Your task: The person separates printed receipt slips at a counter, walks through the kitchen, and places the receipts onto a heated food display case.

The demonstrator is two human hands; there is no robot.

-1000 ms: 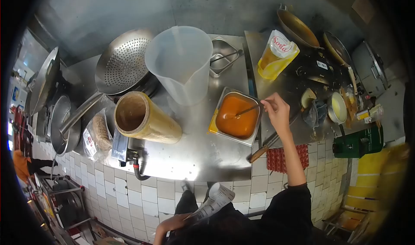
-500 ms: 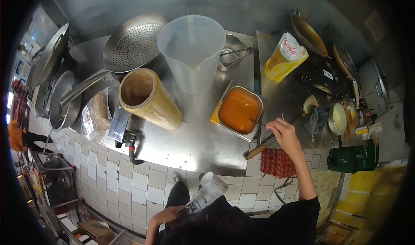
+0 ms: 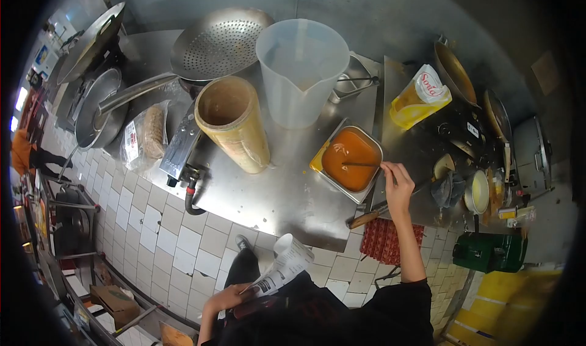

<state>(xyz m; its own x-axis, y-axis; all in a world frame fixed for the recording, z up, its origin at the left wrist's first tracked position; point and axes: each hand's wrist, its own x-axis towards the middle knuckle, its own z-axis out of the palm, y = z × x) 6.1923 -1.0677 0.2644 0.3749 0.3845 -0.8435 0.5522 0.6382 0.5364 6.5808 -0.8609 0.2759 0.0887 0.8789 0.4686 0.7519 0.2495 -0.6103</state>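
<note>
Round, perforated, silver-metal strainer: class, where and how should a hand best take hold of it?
Probably by its long metal handle, coming from the person's near left: the handle juts that way from the round perforated bowl and looks slim enough to wrap around.

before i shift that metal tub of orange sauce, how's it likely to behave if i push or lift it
The metal tub should feel stiff, given its metal walls. It's probably weighty and apt to slosh, since a wide pool of orange sauce lies inside. The utensil dipping in from the right hand might catch the rim.
</note>
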